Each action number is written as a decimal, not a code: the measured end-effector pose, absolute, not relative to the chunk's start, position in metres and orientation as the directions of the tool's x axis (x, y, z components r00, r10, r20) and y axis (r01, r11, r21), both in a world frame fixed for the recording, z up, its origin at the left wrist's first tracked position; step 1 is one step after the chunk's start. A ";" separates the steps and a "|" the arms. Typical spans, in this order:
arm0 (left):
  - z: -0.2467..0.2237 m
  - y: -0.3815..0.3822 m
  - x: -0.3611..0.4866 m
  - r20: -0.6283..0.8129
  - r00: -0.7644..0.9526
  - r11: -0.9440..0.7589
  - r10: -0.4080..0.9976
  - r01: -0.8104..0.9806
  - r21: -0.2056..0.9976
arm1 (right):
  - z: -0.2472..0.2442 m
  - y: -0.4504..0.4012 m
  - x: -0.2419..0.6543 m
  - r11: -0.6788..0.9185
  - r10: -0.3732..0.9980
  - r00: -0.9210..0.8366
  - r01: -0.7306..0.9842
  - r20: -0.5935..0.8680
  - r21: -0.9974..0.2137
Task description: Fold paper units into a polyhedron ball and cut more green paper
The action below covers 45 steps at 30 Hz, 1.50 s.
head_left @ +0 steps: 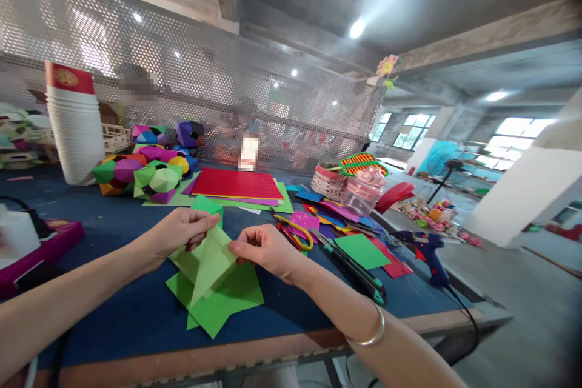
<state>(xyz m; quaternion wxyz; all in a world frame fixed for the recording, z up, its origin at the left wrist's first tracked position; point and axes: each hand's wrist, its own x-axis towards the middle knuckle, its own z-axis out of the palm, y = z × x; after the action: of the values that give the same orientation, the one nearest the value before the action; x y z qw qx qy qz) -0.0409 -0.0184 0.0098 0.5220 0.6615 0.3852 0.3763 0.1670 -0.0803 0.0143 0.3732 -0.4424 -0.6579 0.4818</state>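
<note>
Paper (210, 264), apparently folded, is pinched by left hand (187, 230) and right hand (264, 250).

Before you stands a blue-topped table (113, 218); on your left it bears a purple power strip (68, 233), a stack of paper cups (75, 139) and faceted paper balls (159, 179); in front of you lie green sheets (240, 297); farther back, a red-topped paper pile (239, 185); rightward, yellow-handled scissors (311, 241), a cutter knife (357, 270) and a blue glue gun (431, 254).

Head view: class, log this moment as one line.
left hand: pinching folded light-green paper | right hand: pinching its right edge | beneath: green sheets | table's right: glue gun, utility knife
</note>
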 end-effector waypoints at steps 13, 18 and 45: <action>0.017 -0.031 -0.035 0.168 0.400 -0.247 0.901 0.155 0.957 | 0.006 -0.096 0.153 0.158 0.961 -0.268 0.310 0.074 -0.938; 0.014 -0.041 -0.034 0.021 0.552 -0.084 0.834 0.089 0.993 | -0.004 -0.119 0.147 0.201 0.979 -0.119 0.373 0.168 -0.906; -0.009 -0.051 -0.008 0.050 0.668 -0.201 0.743 0.151 0.968 | 0.007 -0.198 0.331 -0.147 0.932 0.214 0.961 0.292 -0.236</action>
<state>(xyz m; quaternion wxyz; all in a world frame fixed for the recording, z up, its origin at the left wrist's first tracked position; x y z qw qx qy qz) -0.0075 -0.0507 -0.0093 0.5521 0.7273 0.3074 0.2677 0.3314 -0.1983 0.0072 0.1874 -0.7562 -0.6257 -0.0380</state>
